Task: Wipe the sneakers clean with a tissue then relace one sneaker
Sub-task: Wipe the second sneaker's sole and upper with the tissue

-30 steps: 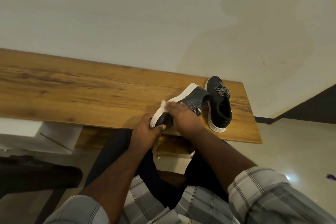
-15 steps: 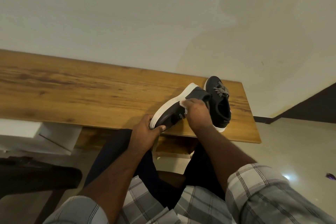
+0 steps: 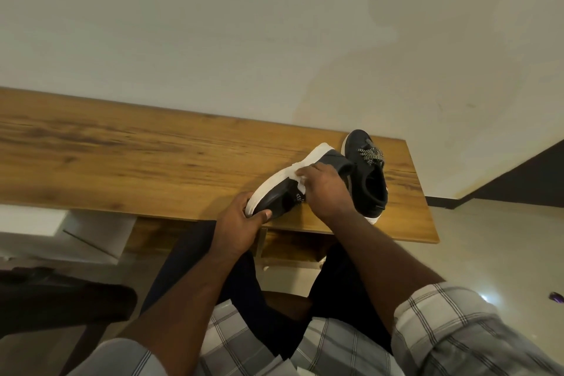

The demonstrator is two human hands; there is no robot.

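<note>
Near the front edge of the surface (image 3: 122,159), toward its right end, the left hand (image 3: 236,227) is gripping the near end of the tipped sneaker (image 3: 283,192), fingers and thumb curled round its white sole. The shoe's long axis is running away and rightward from that grip. Midway along it, the right hand (image 3: 328,189) is pressing a white tissue (image 3: 300,183) against the side, fingers curled on it. The second sneaker (image 3: 369,174) is sitting upright just beyond, by the right edge, laces bunched.
</note>
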